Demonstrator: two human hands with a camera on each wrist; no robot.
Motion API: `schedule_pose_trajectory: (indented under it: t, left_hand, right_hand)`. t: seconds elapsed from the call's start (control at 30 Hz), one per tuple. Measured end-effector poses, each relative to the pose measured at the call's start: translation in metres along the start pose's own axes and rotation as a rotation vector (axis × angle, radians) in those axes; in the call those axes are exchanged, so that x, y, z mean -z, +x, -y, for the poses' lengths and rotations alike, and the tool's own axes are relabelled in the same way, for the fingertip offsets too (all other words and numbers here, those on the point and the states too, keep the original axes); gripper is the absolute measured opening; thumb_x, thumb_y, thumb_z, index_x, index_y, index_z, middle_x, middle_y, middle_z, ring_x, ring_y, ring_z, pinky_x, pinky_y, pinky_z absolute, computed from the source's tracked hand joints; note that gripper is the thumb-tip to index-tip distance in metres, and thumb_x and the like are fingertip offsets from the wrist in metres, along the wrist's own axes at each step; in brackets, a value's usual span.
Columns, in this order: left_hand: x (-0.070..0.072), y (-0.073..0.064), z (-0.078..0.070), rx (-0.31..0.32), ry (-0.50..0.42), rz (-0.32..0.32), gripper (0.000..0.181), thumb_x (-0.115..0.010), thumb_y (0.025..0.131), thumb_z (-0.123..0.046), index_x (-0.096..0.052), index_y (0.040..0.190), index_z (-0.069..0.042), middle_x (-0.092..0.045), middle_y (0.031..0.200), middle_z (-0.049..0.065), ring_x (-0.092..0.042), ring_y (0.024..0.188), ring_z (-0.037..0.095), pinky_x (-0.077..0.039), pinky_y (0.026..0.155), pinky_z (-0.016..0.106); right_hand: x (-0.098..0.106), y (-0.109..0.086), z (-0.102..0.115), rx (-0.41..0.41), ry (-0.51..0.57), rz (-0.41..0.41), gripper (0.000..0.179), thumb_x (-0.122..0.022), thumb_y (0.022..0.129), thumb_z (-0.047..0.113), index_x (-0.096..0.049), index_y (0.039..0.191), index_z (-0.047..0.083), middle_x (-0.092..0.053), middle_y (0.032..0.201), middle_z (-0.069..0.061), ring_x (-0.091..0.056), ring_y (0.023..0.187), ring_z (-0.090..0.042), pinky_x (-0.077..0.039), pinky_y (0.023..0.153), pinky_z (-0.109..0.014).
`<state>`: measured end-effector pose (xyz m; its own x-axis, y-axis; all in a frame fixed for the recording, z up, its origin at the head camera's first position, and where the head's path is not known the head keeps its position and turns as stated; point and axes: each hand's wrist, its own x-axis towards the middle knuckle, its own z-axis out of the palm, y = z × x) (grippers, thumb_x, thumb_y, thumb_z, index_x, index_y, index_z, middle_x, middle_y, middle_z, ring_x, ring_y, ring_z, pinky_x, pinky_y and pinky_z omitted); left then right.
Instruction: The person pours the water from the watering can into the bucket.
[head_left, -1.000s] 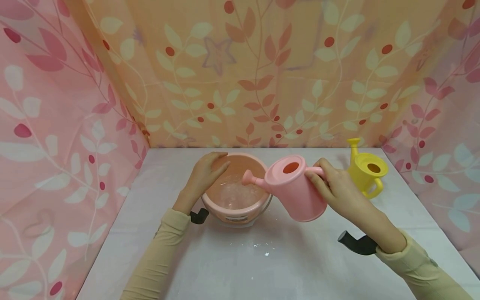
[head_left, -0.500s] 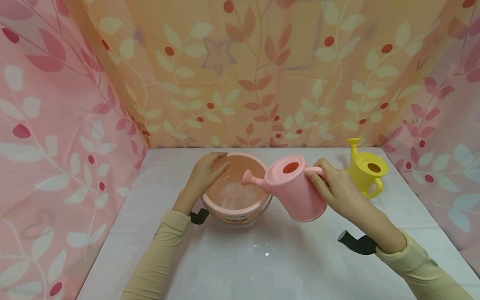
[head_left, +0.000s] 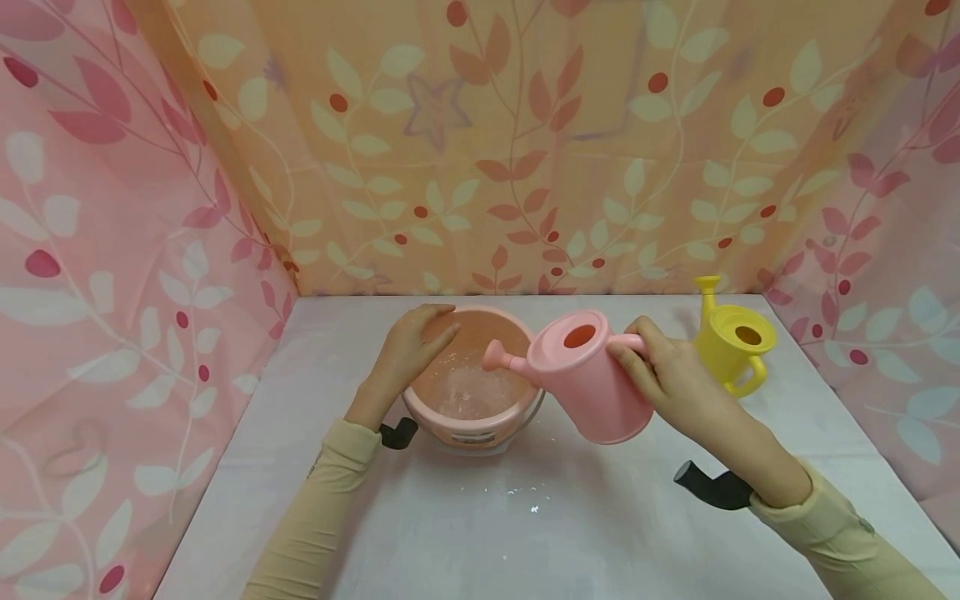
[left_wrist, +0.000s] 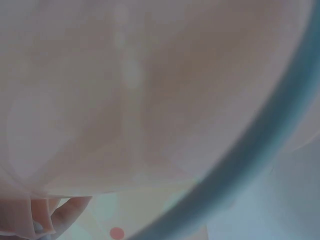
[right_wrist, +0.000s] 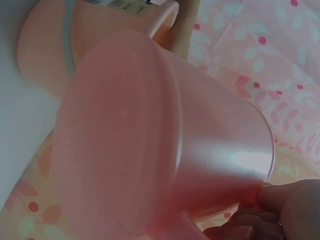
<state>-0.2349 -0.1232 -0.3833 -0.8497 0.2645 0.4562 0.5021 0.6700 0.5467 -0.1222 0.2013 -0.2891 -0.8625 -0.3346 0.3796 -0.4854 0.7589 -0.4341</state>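
In the head view my left hand (head_left: pixel 401 354) is at the left rim of a round peach-pink bucket (head_left: pixel 517 412), its thumb over the opening. The left wrist view shows its fingers (left_wrist: pixel 72 215) bent by a lug on the bucket's edge. Clear water with ripples lies in the bucket. My right hand (head_left: pixel 675 375) grips the handle of a pink watering can (head_left: pixel 592 392), also large in the right wrist view. The can tilts left, and its spout head (head_left: pixel 495 356) hangs over the water. Part of the right fingers is hidden behind the can's handle.
A yellow watering can (head_left: pixel 731 342) stands upright at the back right of the white table (head_left: pixel 480 542). Water drops (head_left: pixel 534 507) lie on the table in front of the bucket. Patterned cloth walls enclose the back and both sides.
The ripples on the water in the bucket have changed. The pink watering can has shifted very slightly left; both hands otherwise keep their places.
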Motion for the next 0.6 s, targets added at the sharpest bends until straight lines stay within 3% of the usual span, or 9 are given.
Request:
schedule_pose_trajectory:
  t: [0.6]
  left_hand:
    - [0.0002, 0.0001, -0.0002, -0.003, -0.004, 0.003, 0.04, -0.059, 0.081, -0.036, -0.057, 0.115, -0.014, -0.058, 0.111, -0.001, -0.05, 0.107, 0.015, -0.038, 0.092, 0.033]
  right_hand:
    - [0.0003, 0.0003, 0.001, -0.012, 0.007, 0.019, 0.019, -0.051, 0.088, 0.027, -0.045, 0.089, 0.009, -0.052, 0.069, 0.001, -0.05, 0.06, -0.011, -0.046, 0.053, -0.02]
